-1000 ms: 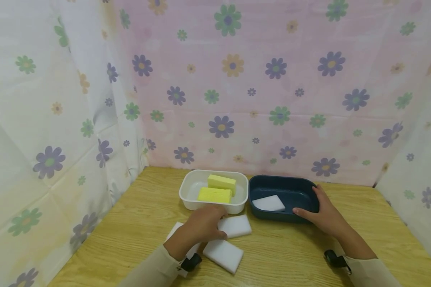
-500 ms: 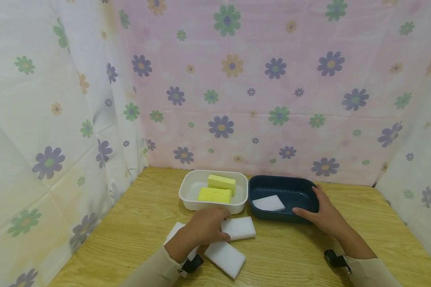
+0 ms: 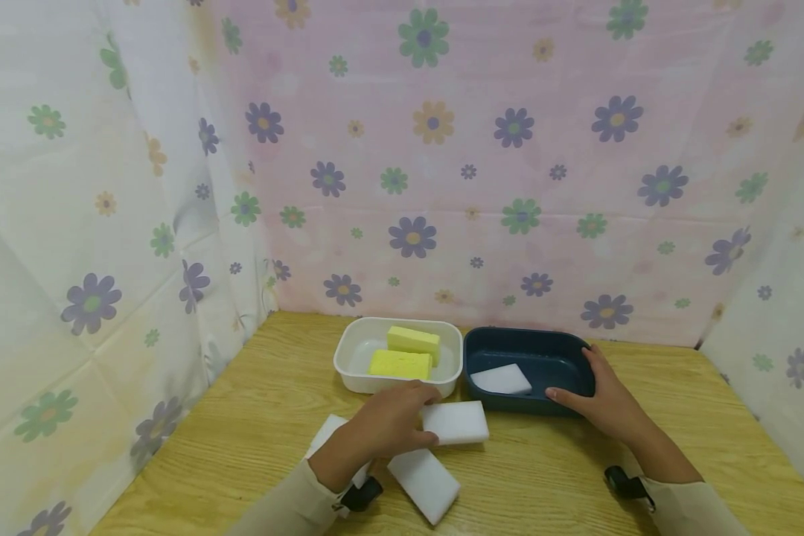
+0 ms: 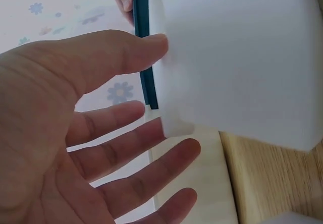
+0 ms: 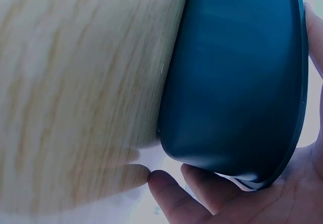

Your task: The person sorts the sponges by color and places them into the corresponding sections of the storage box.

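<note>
- left hand (image 3: 391, 423) pinches a white sponge (image 3: 457, 423) by its end, just in front of the white tub (image 3: 368, 384)
- right hand (image 3: 608, 406) grips the right-hand edge of the blue tub (image 3: 519, 403)
- decent strip of tabletop (image 3: 536, 469) between sponge and right sleeve (image 3: 690, 508)

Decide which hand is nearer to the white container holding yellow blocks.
Left. The left hand is just in front of the white container, pinching a white block; the right hand is farther off, gripping the right end of the dark blue container.

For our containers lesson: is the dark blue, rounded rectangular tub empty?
Not empty: in the head view, a white rectangular foam block lies inside the tub.
</note>
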Tool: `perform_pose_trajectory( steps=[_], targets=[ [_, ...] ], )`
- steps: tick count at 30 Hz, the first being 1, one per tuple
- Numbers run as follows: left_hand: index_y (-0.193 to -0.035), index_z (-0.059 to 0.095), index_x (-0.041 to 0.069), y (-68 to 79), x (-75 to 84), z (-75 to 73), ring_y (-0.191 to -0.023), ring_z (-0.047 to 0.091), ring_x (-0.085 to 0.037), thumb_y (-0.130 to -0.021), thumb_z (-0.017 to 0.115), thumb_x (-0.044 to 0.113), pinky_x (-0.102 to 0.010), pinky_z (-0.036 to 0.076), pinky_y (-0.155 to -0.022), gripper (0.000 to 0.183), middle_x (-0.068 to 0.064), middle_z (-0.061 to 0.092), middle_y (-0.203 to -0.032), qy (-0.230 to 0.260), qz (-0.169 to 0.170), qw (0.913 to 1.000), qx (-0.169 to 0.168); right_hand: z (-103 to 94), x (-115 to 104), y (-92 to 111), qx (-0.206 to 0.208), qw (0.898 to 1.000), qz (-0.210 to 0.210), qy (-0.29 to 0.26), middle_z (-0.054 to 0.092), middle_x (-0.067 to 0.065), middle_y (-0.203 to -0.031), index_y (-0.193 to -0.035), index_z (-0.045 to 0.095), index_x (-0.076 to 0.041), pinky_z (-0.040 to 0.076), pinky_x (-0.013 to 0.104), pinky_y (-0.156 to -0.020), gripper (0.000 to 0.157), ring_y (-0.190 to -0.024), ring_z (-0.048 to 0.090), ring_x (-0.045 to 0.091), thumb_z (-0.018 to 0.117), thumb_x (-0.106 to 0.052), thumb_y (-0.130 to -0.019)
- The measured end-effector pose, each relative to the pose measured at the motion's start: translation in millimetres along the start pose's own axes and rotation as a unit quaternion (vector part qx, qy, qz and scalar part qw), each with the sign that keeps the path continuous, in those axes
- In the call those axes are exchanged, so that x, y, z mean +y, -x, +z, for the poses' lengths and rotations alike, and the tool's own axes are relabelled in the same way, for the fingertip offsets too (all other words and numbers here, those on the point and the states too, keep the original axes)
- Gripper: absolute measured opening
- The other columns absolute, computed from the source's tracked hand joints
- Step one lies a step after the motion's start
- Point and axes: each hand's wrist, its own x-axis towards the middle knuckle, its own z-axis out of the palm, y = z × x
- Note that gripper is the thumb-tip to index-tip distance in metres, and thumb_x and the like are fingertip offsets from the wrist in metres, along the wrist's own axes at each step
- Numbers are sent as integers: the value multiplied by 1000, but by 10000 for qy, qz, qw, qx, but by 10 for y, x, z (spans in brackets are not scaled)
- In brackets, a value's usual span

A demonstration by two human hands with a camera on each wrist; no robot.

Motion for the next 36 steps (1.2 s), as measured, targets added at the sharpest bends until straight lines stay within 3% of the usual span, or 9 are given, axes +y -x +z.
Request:
perform_pose_trajectory(
  steps=[11, 21, 30, 36],
  targets=[
    [-136, 61, 17, -16, 16, -4, -106, 66, -15, -87, 83, 33, -24, 54, -80, 57, 3, 62, -127, 841, -39, 9961, 271, 7, 29, -19, 17, 10000, 10, 58, -16, 23, -171, -166, -7, -7, 20, 83, -107, 124, -151, 6, 61, 71, -65, -89],
    [-130, 65, 15, -49, 65, -29, -106, 68, -18, -85, 84, 29, -24, 54, -85, 51, 2, 59, -122, 1160, 73, 9912, 635, -1, 14, -11, 18, 10000, -11, 55, -15, 24, -171, -166, -6, -5, 20, 83, -107, 124, -151, 7, 62, 71, -65, -89],
    [-131, 64, 16, -115, 128, -47, -83, 66, -1, -87, 83, 29, -20, 54, -70, 50, 4, 60, -118, 1857, 43, 9792, 819, 7, 5, -8, 32, 10000, 11, -9, -15, 25, -171, -166, -6, -5, 19, 83, -107, 124, -151, 5, 62, 72, -64, -89],
    [-130, 65, 14, -157, 159, -55, -80, 66, -2, -87, 82, 23, -19, 54, -68, 48, 1, 58, -122, 2055, 187, 9719, 1137, 8, 1, -6, 38, 10000, -33, -41, -16, 25, -171, -166, -5, -5, 20, 83, -107, 123, -151, 5, 62, 72, -64, -89]
  ],
)
